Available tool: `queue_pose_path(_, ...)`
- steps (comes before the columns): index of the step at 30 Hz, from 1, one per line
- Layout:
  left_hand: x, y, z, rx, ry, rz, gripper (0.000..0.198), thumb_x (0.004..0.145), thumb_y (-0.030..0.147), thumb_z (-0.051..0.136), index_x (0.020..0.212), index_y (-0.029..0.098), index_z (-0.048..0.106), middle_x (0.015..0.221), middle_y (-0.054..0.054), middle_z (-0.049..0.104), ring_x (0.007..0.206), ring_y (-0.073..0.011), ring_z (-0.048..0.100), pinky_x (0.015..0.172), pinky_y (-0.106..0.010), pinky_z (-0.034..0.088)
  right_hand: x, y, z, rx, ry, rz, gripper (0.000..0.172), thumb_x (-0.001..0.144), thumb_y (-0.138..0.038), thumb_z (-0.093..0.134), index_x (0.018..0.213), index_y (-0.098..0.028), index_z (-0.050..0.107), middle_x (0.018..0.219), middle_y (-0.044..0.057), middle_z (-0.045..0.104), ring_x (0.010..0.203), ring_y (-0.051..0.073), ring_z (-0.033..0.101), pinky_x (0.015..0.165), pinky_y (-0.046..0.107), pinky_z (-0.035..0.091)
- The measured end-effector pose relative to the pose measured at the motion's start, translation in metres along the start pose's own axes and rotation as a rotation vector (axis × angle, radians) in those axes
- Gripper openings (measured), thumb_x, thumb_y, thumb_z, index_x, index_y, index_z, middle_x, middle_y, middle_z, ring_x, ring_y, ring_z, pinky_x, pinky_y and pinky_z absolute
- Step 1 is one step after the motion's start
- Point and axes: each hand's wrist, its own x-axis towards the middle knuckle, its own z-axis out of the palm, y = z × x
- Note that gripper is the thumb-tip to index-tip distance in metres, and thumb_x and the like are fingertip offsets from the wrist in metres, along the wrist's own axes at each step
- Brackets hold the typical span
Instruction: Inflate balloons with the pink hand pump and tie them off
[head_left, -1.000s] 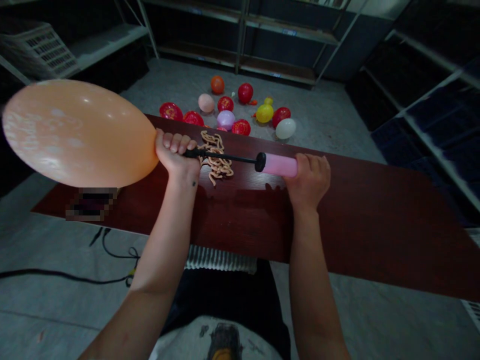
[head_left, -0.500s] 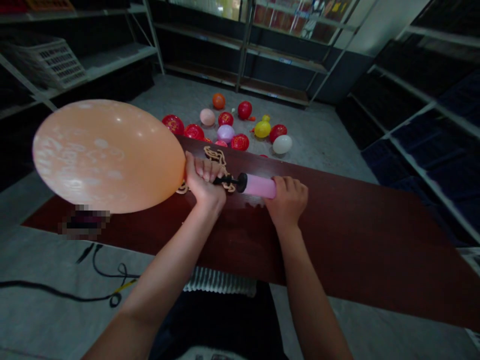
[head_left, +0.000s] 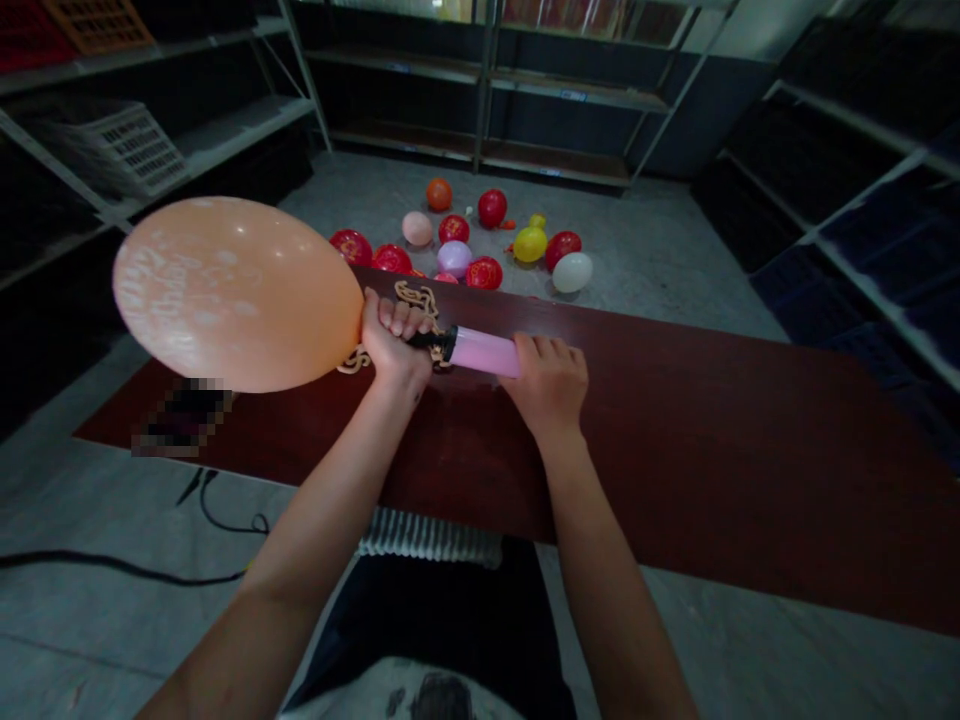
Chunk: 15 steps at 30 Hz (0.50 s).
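A large peach balloon (head_left: 240, 300) with white lettering is inflated and juts out to the left above the table. My left hand (head_left: 394, 335) is closed around its neck, where a black pump end goes in. The neck itself is hidden by my fingers. My right hand (head_left: 549, 385) wraps round the far end of a pink hand pump (head_left: 484, 352), which lies almost level between my hands. Behind and below my left hand, several strips of tan, uninflated balloons (head_left: 416, 297) lie on the dark red table (head_left: 712, 450).
Several inflated balloons, among them a yellow balloon (head_left: 529, 244) and a white balloon (head_left: 572, 272), lie on the floor beyond the table. A blurred-out flat object (head_left: 184, 415) is at the table's left end. Shelves (head_left: 570, 90) surround the space; a black cable (head_left: 112, 562) crosses the floor.
The pink pump barrel and my right hand have come closer to my left hand, so less black shows between them. The view has shifted slightly, and the balloon stays at my left hand.
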Motion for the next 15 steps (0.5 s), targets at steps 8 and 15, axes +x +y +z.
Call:
queue_pose_path(8,0.015,0.013,-0.005,0.053,-0.064,0.074,0.067,0.101,0.043,0.057,0.055,0.020,0.016,0.043,0.007,0.019,0.034,-0.0076,0.022,0.041,-0.023,0.029,0.001,0.018,0.001,-0.004,-0.077,0.108,0.030,0.086,-0.027,0.067,0.114,-0.021,0.065,0.103,0.009,0.072,0.094,0.027,0.058,0.081,0.037,0.032)
queue_pose_path(15,0.027,0.041,-0.011,0.033,-0.027,0.097,0.062,0.107,0.038,0.045,0.055,0.019,0.018,0.042,0.005,0.021,0.035,-0.0083,0.022,0.041,-0.024,0.027,-0.004,0.047,0.001,-0.067,-0.056,0.164,0.029,0.086,-0.028,0.066,0.113,-0.021,0.065,0.106,0.010,0.071,0.097,0.028,0.058,0.082,0.038,0.034)
